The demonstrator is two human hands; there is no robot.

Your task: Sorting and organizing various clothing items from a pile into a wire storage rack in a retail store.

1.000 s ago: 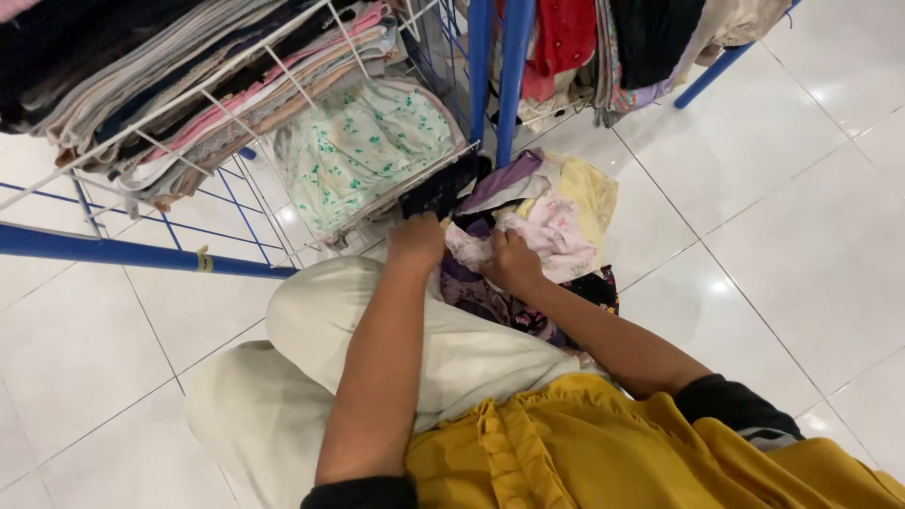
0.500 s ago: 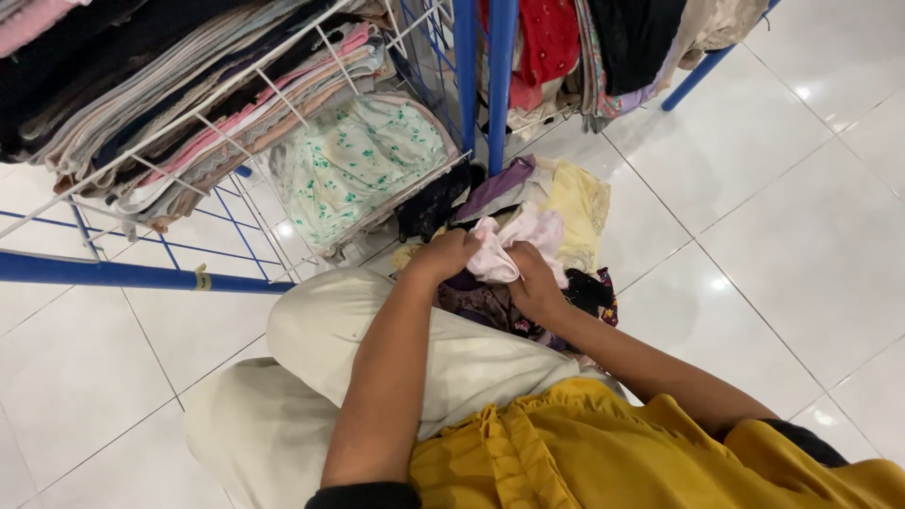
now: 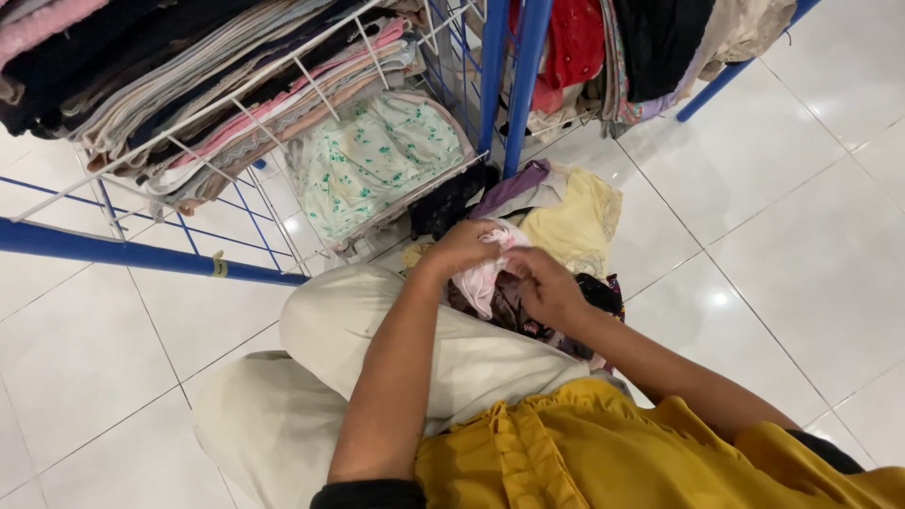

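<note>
Near centre of frame: both hands meet over a heap of small garments on the white tiled floor [image 3: 801, 236].
Left hand: the left hand [image 3: 462, 247] has its grip clamped on a pale pink, soft cotton garment [image 3: 483, 273], fingers curled over the top edge.
Right hand: the right hand [image 3: 547, 287] sits just at 4 o'clock of the left, fingers bent and touching the same pink cloth; whether the grip is fully closed on it, cannot tell.
Pink garment: bunched between the two hands, hanging down over the dark patterned purple fabric [image 3: 514, 316] beneath.
Pile: a pale yellow lace-edged garment [image 3: 575, 221] lies at 1 o'clock of the hands, a lilac cloth [image 3: 514, 187] at 12, a black lacy piece [image 3: 448, 203] at 11.
Rack: at 10 o'clock, a white wire basket on a blue metal frame [image 3: 132, 253] carries folded stacks, with a mint floral-print garment [image 3: 377, 160] leaning at its end.
Person: cream trousers [image 3: 377, 349] and a mustard yellow top [image 3: 603, 452] at 6 o'clock.
</note>
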